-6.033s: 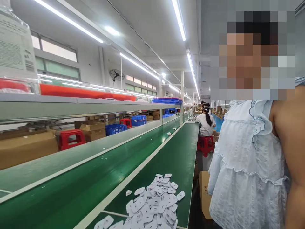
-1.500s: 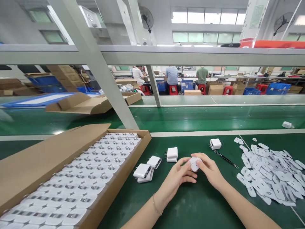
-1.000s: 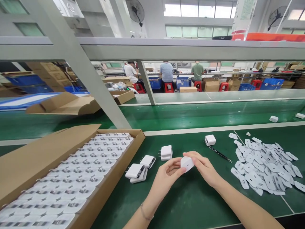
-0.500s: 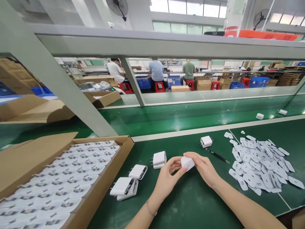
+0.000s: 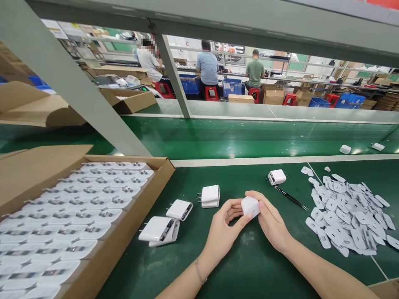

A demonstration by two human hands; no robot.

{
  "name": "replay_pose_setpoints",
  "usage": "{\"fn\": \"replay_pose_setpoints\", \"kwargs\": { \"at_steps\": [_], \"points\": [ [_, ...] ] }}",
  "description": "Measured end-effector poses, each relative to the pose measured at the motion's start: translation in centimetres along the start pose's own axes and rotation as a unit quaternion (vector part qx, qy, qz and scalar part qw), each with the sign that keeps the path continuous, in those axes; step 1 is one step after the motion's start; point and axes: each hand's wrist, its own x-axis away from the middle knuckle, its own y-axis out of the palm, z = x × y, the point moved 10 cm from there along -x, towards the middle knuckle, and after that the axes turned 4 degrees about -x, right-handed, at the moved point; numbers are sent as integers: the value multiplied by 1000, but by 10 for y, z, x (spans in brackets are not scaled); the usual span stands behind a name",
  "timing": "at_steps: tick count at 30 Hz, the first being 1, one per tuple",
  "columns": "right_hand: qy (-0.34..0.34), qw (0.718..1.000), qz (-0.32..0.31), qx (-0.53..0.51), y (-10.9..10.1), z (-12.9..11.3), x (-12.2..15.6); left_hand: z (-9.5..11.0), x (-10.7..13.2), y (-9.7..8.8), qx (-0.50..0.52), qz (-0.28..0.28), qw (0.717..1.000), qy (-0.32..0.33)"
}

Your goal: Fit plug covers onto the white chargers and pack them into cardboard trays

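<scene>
White adapter (image 5: 250, 206) grasped by left hand (image 5: 223, 227) and right hand (image 5: 272, 222), over green worktop (image 5: 246, 261).
Left: open carton (image 5: 116, 238) packed with white parts (image 5: 90, 202). Right: loose plate pile (image 5: 349, 214), black tweezers (image 5: 290, 197) near it. Far: green channel (image 5: 243, 139); beyond, three seated people (image 5: 208, 68).

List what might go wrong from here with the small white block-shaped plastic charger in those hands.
The white block-shaped plastic charger could slip: the left hand and right hand grip it mostly with their fingers.
The slim black metal tweezers lie between the right hand and the pile of flat white plastic plates, so a reach there might knock them.
</scene>
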Motion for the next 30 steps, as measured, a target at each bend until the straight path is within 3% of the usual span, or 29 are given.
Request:
{"fn": "replay_pose_setpoints", "kwargs": {
  "at_steps": [9, 16, 21, 27, 30],
  "points": [
    [-4, 1000, -2, -3, 2, -1, 3, -3, 2, 2, 27, -3, 1000, -14],
    [9, 999, -34, 30, 6, -6, 0, 1, 3, 0, -8, 3, 1000, -9],
    [-28, 994, 9, 104, 3, -17, -4, -1, 4, 1, -33, 16, 999, -4],
    [-37, 994, 48, 90, -7, -18, -10, -9, -3, 6, 21, -1, 999, -42],
    [-72, 990, 47, 115, -8, -26, -10, -12, -3, 18, 130, -67, 986, -79]
  ]
}}
